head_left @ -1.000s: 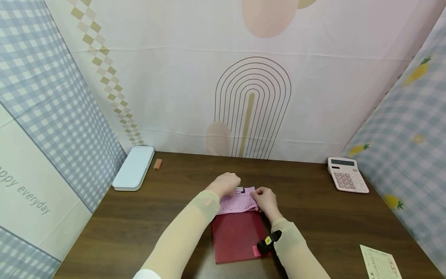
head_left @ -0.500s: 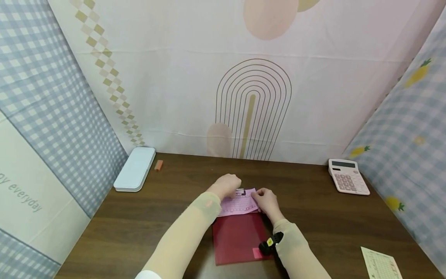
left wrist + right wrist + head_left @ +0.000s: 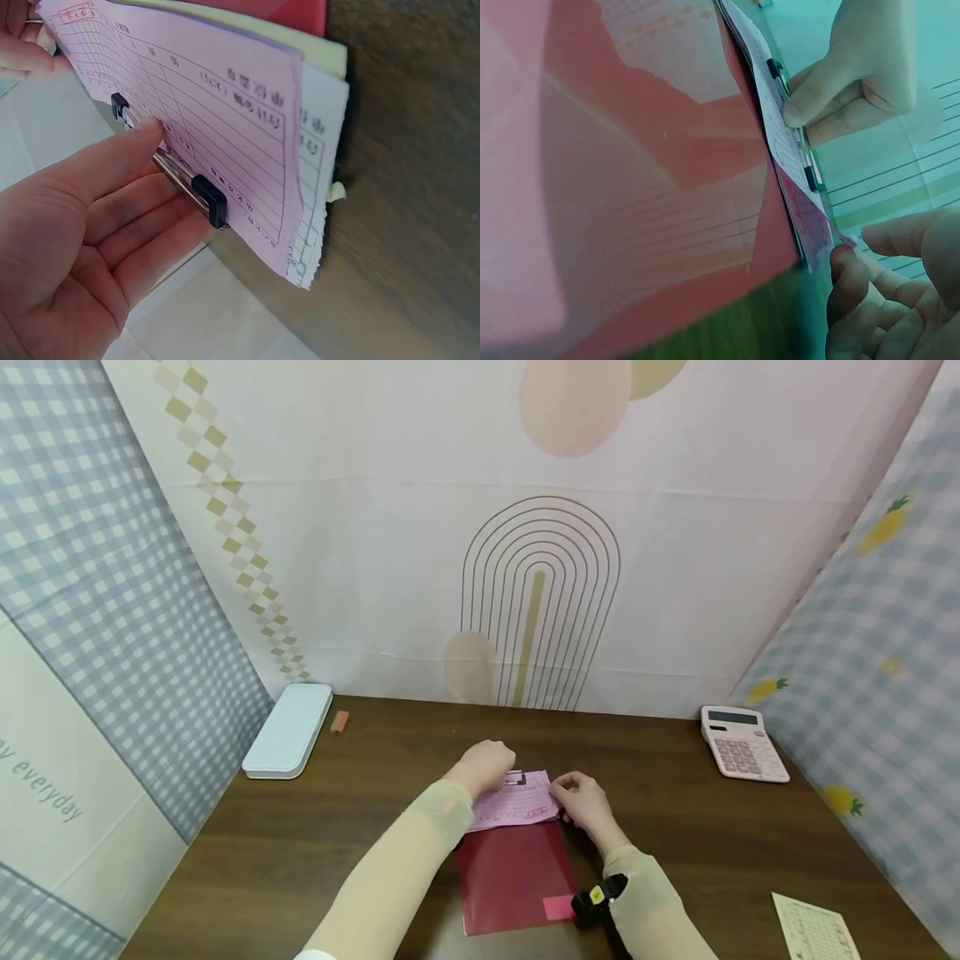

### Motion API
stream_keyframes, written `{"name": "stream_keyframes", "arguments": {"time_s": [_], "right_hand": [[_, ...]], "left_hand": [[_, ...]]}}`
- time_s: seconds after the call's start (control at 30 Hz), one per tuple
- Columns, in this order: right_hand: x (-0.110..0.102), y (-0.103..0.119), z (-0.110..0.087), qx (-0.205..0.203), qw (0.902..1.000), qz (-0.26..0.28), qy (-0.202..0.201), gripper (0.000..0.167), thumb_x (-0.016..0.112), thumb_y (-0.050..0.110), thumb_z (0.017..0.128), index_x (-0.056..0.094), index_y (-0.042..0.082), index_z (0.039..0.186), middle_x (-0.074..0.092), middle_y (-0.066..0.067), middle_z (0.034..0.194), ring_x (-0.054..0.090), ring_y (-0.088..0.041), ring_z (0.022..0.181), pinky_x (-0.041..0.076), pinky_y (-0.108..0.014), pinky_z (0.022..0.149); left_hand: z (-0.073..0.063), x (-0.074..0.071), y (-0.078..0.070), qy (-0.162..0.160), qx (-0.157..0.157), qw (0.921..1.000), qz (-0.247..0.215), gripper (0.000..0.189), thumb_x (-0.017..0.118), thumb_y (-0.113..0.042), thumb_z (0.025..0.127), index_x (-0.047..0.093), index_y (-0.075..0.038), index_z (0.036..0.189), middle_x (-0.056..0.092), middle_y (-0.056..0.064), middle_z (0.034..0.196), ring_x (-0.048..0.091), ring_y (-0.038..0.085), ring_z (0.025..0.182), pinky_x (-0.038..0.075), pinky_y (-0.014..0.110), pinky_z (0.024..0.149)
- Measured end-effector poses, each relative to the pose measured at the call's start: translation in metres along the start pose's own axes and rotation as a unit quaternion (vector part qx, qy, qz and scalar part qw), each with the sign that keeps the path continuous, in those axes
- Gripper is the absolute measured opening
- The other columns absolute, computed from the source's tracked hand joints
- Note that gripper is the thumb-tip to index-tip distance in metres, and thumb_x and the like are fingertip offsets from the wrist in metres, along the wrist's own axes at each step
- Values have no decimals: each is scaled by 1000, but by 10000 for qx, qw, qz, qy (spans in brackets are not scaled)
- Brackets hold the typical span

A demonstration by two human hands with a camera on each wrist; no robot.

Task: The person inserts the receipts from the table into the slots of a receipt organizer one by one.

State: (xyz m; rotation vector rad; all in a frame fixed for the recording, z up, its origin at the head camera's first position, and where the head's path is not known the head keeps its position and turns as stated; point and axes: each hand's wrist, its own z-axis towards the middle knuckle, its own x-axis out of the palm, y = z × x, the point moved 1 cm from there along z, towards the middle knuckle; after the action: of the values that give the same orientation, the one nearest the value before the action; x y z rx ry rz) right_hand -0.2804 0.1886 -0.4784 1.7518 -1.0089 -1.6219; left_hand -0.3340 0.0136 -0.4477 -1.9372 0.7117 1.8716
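Note:
A pad of printed forms with a pink top sheet (image 3: 517, 800) lies on the upper part of a glossy red clipboard (image 3: 513, 877). White and yellow sheets show beneath the pink one in the left wrist view. A metal clip with black ends (image 3: 210, 199) runs along the pad's top edge. My left hand (image 3: 97, 225) holds this clip, thumb on top and fingers behind. At the pad's right edge, my right hand (image 3: 892, 292) has thumb and forefinger around a lifted corner of the pink sheet (image 3: 810, 214).
Back left are a pale blue flat case (image 3: 288, 731) and a small orange eraser (image 3: 340, 722). A calculator (image 3: 742, 743) stands back right. A loose yellowish form (image 3: 815, 931) lies front right on the wooden table (image 3: 300, 852). Patterned cloth hangs along the back and sides.
My right hand has shifted slightly right at the pink sheet's edge, its wrist swinging outward. The left hand keeps its hold on the clip. The head view has tilted slightly.

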Motion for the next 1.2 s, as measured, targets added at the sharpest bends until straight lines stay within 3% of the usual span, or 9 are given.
{"name": "stream_keyframes", "arguments": {"time_s": [0.33, 0.83, 1.2], "right_hand": [[-22, -20, -7, -181, 9995, -266, 43, 17, 65, 19, 86, 66, 4, 95, 61, -1, 65, 52, -13, 50, 44, -28, 45], [-81, -59, -35, -152, 9986, -458, 214, 30, 65, 26, 89, 69, 1, 105, 66, -4, 77, 57, -15, 59, 49, -29, 52], [-125, -91, -55, -201, 9979, -515, 344, 37, 63, 26, 90, 65, -2, 114, 69, -9, 89, 58, -12, 64, 50, -27, 56]], "left_hand": [[-3, 1, 0, -55, -33, 10000, 28, 14, 65, -4, 79, 66, -16, 72, 69, 1, 83, 63, 15, 72, 54, 30, 67], [-7, -2, -2, -82, 32, 10000, 46, 14, 66, -5, 79, 65, -16, 71, 70, 0, 82, 62, 14, 70, 53, 29, 67], [-2, 2, -1, -94, 77, 9999, 123, 13, 67, -6, 80, 66, -17, 72, 70, -1, 82, 63, 14, 73, 53, 29, 69]]}}
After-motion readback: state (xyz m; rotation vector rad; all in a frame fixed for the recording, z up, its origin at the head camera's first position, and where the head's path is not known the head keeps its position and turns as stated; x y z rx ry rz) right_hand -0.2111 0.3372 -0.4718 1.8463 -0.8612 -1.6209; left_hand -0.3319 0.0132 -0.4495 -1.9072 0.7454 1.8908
